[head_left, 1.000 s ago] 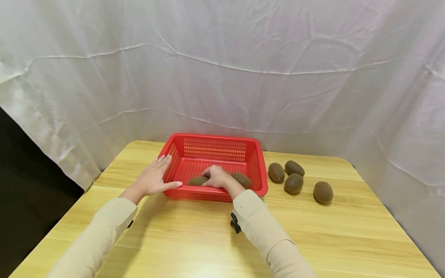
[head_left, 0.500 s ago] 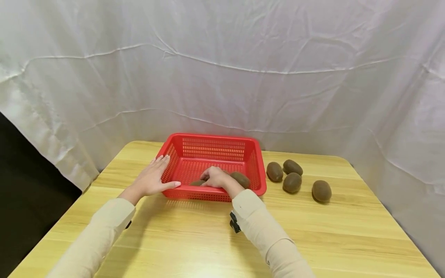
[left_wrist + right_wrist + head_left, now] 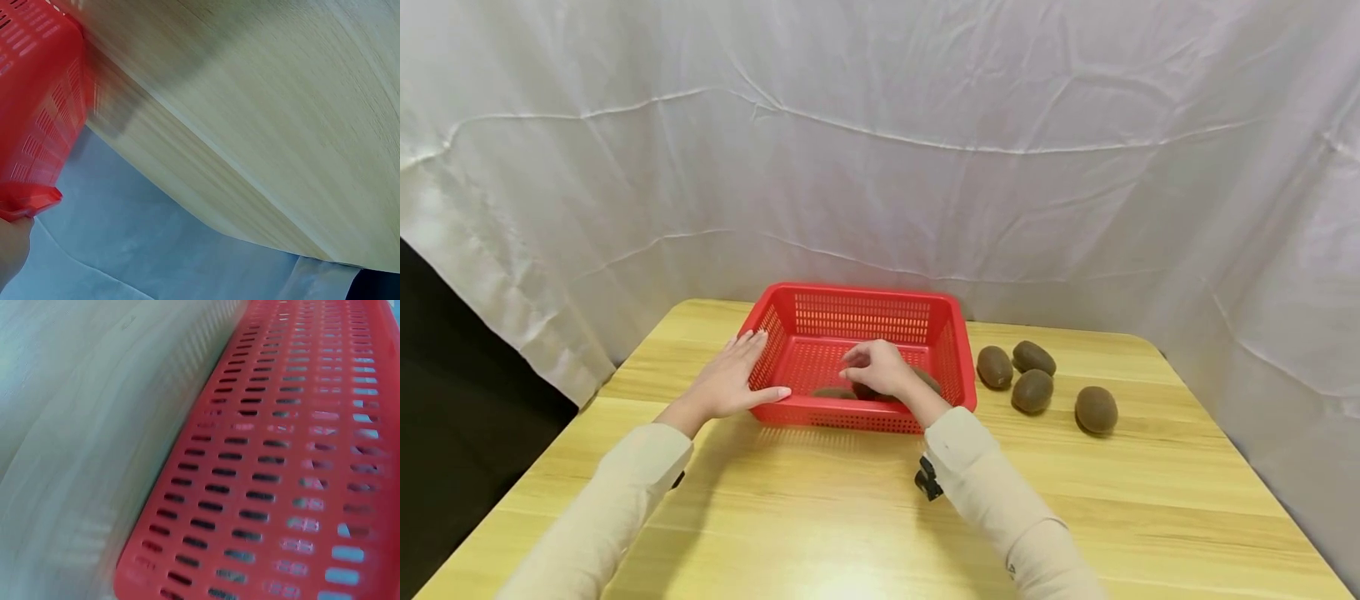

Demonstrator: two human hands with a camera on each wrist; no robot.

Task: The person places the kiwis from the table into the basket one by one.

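Looking down from the head view: a red perforated basket point(image 3: 857, 321) stands on a pale wooden table point(image 3: 865, 517), near its far edge, with a white cloth backdrop point(image 3: 880, 142) hanging behind. Left hand point(image 3: 727, 385), fingers straight and together, lies flat against the basket's left wall and near corner, thumb along the front rim, holding nothing. Right hand point(image 3: 876, 369) hovers inside the basket over its front half, fingers loosely curled downward, no fruit in its grasp. Under and beside that hand, brown kiwis on the basket floor: one kiwi point(image 3: 833, 392) just left of the hand, another kiwi point(image 3: 929, 380) partly hidden behind the wrist at right. Outside the basket, on the table to its right: a cluster of three kiwis point(image 3: 1017, 373) close together, and a lone kiwi point(image 3: 1096, 409) a little further right. Both arms in cream sleeves point(image 3: 1000, 500)

Left wrist view: basket wall point(image 3: 37, 106) at the left edge, blurred; table surface and its edge fill the middle; white cloth below; a bit of the hand at the bottom left corner, finger state not shown

Right wrist view: slotted red basket wall point(image 3: 275, 475) across the right, table point(image 3: 75, 437) at left, all blurred; the hand itself out of sight
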